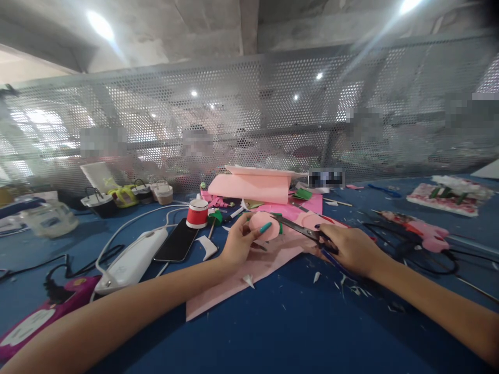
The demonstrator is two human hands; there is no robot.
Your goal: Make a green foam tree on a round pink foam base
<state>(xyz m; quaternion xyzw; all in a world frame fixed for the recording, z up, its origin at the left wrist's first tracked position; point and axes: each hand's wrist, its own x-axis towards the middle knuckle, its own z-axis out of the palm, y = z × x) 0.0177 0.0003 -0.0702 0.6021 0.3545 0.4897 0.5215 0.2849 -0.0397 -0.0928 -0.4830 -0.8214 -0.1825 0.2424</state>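
Note:
Between thumb and fingers, my left hand pinches a round piece of pink paper. My right hand is closed around the dark handles of a pair of scissors, whose blades point left and reach the edge of the round piece. Under both hands lies a larger sheet of pink paper. Brighter pink sheets and a folded pale pink sheet sit just behind. White paper scraps are scattered near my hands.
On the left are a white power strip, a black phone, a red-and-white cup and a purple device with cables. At right lie a pink glue gun with its black cord and a foam block. A perforated metal screen stands behind.

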